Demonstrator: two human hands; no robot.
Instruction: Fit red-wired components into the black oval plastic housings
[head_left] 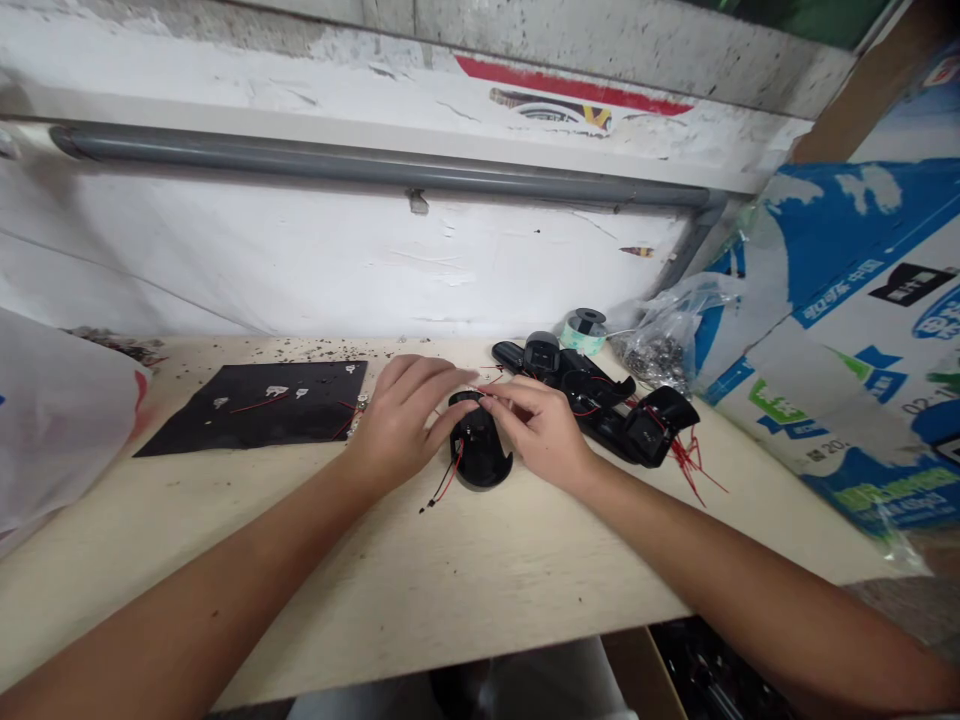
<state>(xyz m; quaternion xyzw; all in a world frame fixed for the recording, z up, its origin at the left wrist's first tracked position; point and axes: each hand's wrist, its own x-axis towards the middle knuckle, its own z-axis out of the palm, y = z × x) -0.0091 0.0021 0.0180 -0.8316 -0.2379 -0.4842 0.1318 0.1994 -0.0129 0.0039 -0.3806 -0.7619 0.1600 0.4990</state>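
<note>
- left hand point(405, 420): fingers point(431, 375) pressed together, just over 1 glossy black plastic housing point(477, 450)
- right hand point(541, 430): fingertips point(487, 398) pinching 1 thin red wire point(499, 386)
- 3 more housings point(600, 410) far right

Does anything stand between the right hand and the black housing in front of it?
Nothing visible does. The right hand reaches straight to the top of the black housing. The left hand is on the housing's other side, and a red wire trails below it.
</note>
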